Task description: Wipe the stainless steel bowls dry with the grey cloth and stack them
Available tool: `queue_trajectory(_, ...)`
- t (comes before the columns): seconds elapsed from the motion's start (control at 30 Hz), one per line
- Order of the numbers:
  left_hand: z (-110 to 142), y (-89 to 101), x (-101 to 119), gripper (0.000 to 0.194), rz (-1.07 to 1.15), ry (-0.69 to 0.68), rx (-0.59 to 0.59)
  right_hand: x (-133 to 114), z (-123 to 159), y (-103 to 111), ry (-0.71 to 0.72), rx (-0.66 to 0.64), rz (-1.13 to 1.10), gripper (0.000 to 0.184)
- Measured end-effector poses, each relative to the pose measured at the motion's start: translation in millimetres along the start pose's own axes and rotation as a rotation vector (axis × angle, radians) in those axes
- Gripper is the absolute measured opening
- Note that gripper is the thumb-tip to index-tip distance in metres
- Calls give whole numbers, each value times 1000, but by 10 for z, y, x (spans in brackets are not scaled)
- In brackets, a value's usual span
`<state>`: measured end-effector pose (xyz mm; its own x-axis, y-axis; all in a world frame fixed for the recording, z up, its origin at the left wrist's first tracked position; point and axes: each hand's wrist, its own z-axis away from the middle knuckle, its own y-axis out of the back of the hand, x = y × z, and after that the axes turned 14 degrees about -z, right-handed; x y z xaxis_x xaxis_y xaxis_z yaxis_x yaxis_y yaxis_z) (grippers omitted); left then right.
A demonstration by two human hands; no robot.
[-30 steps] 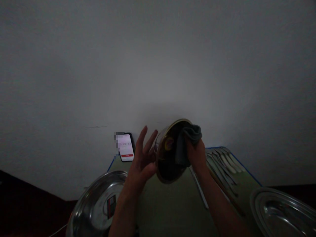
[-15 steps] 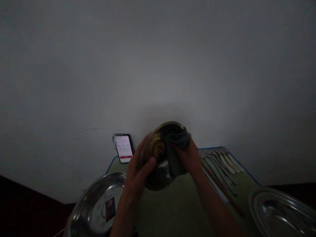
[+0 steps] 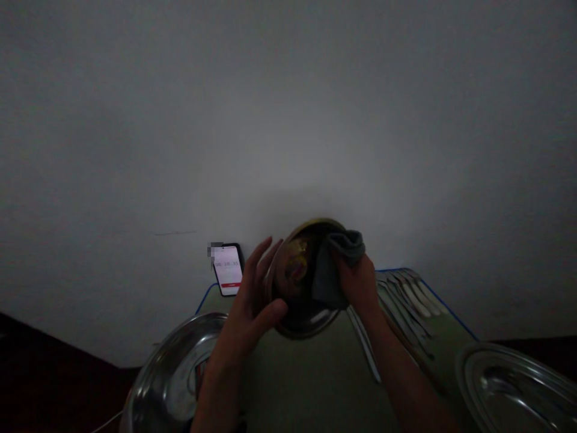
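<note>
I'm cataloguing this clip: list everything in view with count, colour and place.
Table: one, green, below
Bowl: one, dark inside, lower centre
Cloth: one, grey, against bowl's inside
Phone: one, black, table's far left
Basin: one, silver, near left
Label: one, dark, inside basin
Dish: one, silver, near right
Utensils: several, silver and whitish, table's right
Stick: one, brown, beside utensils
Cable: one, white, lower left
Wall: one, grey, behind
Left hand: one, bare, bowl's left side
Right hand: one, bare, gripping cloth

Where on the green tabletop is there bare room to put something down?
The widest bare patch of tabletop lies below the held bowl, between the left forearm and a long thin utensil; a sliver shows between phone and basin. The right side is crowded with utensils lying side by side.
</note>
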<state>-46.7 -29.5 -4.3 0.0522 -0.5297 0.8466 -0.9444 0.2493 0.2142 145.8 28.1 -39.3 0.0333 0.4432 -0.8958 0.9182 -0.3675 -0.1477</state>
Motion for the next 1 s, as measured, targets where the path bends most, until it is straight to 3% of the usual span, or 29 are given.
queue_trajectory(0.1,-24,-119,-49,91,-232,-43,42,56,-42,-3,-119,64,-84,49)
queue_trajectory(0.23,-78,-284,-98,111,-473,-29,166,75,7,-65,-165,-36,-93,47)
queue_trajectory(0.33,-81,-291,-75,96,-425,-5,377,40,72,-116,-173,-147,-92,41)
queue_trajectory(0.4,-57,-220,-35,80,-381,55,455,9,85,-106,-151,-183,-44,42)
queue_trajectory(0.47,-25,-121,13,70,-300,142,365,-17,61,-50,-109,-196,44,43)
queue_trajectory(0.6,13,16,93,65,-201,259,-59,-73,-4,95,8,-233,170,28)
queue_trajectory(0.7,15,49,107,60,-128,321,-237,-138,18,110,168,-300,250,13)
queue_trajectory(0.77,15,67,95,57,-73,339,-261,-174,54,78,237,-314,272,14)
queue_trajectory(0.83,14,82,78,59,-58,323,-238,-183,75,46,218,-267,234,26)
queue_trajectory(0.93,9,62,58,74,-56,185,-125,-134,62,16,104,-88,85,43)
queue_trajectory(1.0,1,0,56,85,-58,50,-12,-75,46,-14,11,22,-37,44)
